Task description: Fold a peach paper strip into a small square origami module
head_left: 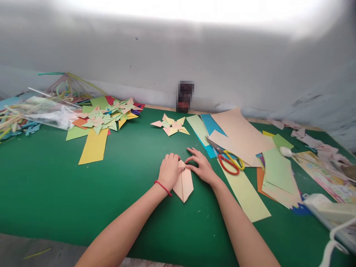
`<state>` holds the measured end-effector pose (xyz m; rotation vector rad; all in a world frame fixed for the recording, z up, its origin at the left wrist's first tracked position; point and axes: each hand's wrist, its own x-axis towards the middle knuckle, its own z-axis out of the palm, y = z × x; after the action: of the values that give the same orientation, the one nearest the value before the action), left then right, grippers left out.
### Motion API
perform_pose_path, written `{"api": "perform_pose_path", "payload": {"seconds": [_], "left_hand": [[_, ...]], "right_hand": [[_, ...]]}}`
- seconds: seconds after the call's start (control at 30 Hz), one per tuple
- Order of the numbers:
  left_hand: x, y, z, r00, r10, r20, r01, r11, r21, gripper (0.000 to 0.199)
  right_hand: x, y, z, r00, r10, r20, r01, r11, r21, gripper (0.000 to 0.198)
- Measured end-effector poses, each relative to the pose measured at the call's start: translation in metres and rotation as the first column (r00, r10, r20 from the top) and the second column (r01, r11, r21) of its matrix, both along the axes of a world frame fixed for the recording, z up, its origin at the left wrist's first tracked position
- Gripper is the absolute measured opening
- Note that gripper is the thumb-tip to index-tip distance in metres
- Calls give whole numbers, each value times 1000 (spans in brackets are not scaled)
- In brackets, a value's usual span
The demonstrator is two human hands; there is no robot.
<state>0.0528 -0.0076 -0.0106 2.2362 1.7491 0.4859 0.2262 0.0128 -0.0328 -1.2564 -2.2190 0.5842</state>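
Observation:
A pale peach sheet of folded paper (184,185) lies on the green table, its lower end pointed and a crease running down its middle. My left hand (169,170), with a red cord at the wrist, is closed over its upper left side, thumb pressed on the paper. From the right, my right hand (200,167) pinches the upper edge between thumb and forefinger, its other fingers spread. The top of the paper is partly hidden by my fingers. Beyond my hands lies a pink and yellow folded paper star (174,125).
Red and yellow handled scissors (229,163) rest on coloured paper sheets (244,193) at right. A white glue gun (325,205) with its cord is at far right. Several folded stars (102,118) and a plastic bag (55,115) sit at left. A wall stands behind.

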Motion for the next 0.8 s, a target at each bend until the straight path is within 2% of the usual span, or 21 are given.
{"api": "perform_pose_path", "payload": {"seconds": [0.13,0.27,0.37,0.47,0.63,0.8], "left_hand": [[-6,11,-2,995,-7,96,17,995,-103,22],[-14,17,-6,967,-89,239,108,992,-67,11],[-19,18,-8,926,-122,357,152,987,-56,17],[-22,17,-8,889,-110,444,172,980,-100,17],[-21,18,-6,760,-49,648,208,963,-171,20],[-17,15,0,657,-9,754,235,953,-193,23]], "right_hand": [[-1,-1,0,1000,-22,-12,22,1000,-1,15],[-4,-2,0,998,-57,-20,57,998,1,17],[-6,-4,-1,995,-96,-27,96,995,-8,19],[-8,-6,0,992,-113,-49,113,994,-1,17],[-15,-12,10,977,-82,-197,86,996,12,16],[-23,-19,21,948,-150,-280,113,983,-142,20]]}}
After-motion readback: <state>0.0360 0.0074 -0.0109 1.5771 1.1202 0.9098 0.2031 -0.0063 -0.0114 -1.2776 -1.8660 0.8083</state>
